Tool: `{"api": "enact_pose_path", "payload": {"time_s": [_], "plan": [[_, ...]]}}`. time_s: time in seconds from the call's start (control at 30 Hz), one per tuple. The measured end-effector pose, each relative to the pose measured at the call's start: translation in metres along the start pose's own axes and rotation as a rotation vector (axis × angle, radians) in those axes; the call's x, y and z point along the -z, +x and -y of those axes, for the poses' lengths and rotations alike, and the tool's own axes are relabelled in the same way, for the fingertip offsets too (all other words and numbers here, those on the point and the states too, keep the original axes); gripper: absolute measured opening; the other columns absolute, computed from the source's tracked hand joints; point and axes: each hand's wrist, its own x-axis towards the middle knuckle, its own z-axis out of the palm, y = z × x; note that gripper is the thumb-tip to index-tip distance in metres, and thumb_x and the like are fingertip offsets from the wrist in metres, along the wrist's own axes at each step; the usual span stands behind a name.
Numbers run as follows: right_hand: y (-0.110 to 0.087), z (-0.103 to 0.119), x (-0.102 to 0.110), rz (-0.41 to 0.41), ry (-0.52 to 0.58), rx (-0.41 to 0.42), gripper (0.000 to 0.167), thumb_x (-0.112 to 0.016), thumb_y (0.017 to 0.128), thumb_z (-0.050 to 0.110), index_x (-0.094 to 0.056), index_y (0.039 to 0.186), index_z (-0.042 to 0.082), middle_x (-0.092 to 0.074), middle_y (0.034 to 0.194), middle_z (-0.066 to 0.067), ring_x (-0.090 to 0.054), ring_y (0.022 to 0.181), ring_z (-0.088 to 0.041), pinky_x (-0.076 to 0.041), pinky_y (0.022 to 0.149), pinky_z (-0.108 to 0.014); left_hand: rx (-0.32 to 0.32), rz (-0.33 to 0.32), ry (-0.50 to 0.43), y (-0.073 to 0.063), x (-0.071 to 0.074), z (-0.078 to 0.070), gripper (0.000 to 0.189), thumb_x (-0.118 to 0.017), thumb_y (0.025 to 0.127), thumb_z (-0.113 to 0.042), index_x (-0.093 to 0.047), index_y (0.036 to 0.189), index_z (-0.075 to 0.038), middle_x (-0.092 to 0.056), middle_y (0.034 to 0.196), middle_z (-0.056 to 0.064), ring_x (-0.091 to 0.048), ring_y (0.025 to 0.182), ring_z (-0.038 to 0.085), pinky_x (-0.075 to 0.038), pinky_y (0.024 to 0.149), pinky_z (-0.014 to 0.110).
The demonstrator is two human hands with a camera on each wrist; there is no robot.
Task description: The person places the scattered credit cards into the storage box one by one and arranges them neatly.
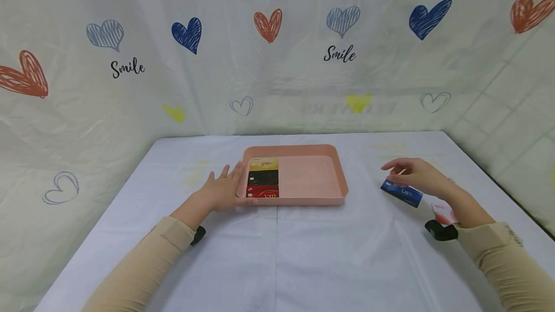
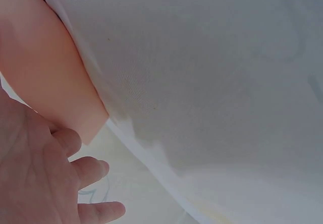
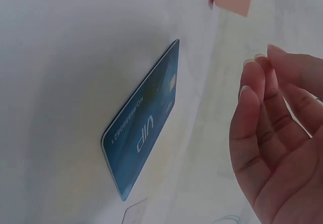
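My left hand [image 1: 220, 191] rests spread against the left end of a pink tray [image 1: 312, 177], its thumb along the near wall. Three cards lie stacked front to back at the tray's left side: a yellow one [image 1: 264, 163], a black one [image 1: 263, 177] and a red VIP card [image 1: 262, 191]. On the table to the right is a blue VIP card [image 1: 402, 193]. Just above it hovers my right hand [image 1: 418, 176], fingers loosely bent and holding nothing. The right wrist view shows a gap between these fingertips [image 3: 246, 90] and the blue card [image 3: 144, 120].
A pink-and-white card [image 1: 444, 214] lies under my right wrist, partly hidden by it. White cloth covers the table [image 1: 329, 259]. Behind it hangs a pale curtain [image 1: 299, 71] printed with hearts.
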Motion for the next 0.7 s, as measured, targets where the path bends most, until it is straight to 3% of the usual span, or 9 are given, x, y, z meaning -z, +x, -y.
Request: {"api": "enact_pose_path", "payload": {"time_s": [0.7], "plan": [[-0.009, -0.032, 0.011, 0.091, -0.064, -0.077, 0.033, -0.068, 0.098, 0.009, -0.063, 0.123, -0.012, -0.066, 0.093, -0.004, -0.064, 0.081, -0.018, -0.057, 0.070, -0.027, 0.001, 0.005, -0.003, 0.002, -0.002, 0.002, 0.120, -0.057, 0.086, -0.079, -0.003, 0.165, -0.007, -0.008, 0.172, 0.010, -0.007, 0.154, 0.044, -0.009, 0.116, 0.072]]}}
